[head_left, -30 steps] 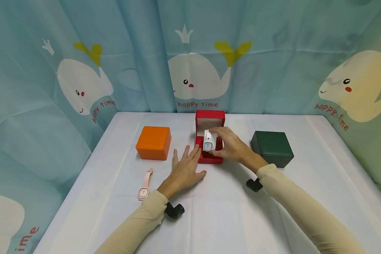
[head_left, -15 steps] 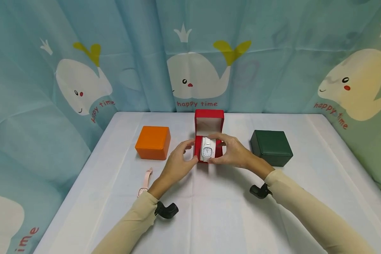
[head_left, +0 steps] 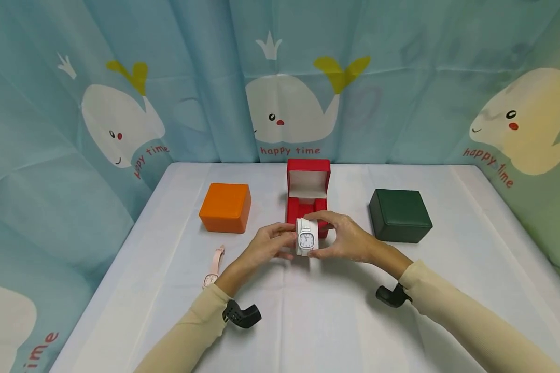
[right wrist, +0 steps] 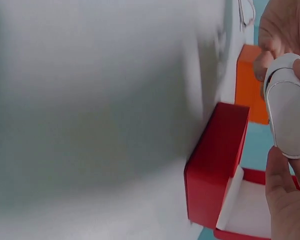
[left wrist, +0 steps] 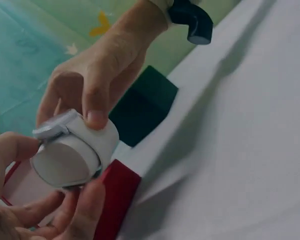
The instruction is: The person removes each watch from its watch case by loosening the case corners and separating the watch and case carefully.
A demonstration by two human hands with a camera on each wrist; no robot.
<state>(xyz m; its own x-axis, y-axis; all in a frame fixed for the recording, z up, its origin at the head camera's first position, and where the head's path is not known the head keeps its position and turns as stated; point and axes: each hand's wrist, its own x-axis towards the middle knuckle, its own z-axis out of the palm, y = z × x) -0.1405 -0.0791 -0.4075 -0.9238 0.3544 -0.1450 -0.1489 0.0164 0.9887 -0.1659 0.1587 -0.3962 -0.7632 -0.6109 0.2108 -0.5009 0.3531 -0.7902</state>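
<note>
A white wristwatch [head_left: 306,240] with a square-cornered dial is strapped round a white cushion [left wrist: 62,161]. My right hand [head_left: 350,239] grips it from the right, thumb below and fingers over the top edge. From the left, the thumb and fingers of my left hand [head_left: 267,245] take hold of its other side, as the left wrist view shows. Behind both hands stands an open red watch box [head_left: 309,165], its lid upright with a pale lining; the watch is held in front of the box. Its front part is partly hidden by the right hand.
An orange box [head_left: 225,203] stands shut on the left and a dark green box [head_left: 400,213] shut on the right. A pink wristwatch [head_left: 215,265] lies beside my left forearm, partly covered by it. A whale-print curtain [head_left: 289,111] hangs behind the white table [head_left: 322,316].
My right hand has brought the white watch and cushion out of the red box toward me. The left hand has moved from lying spread beside the box to the watch's left side.
</note>
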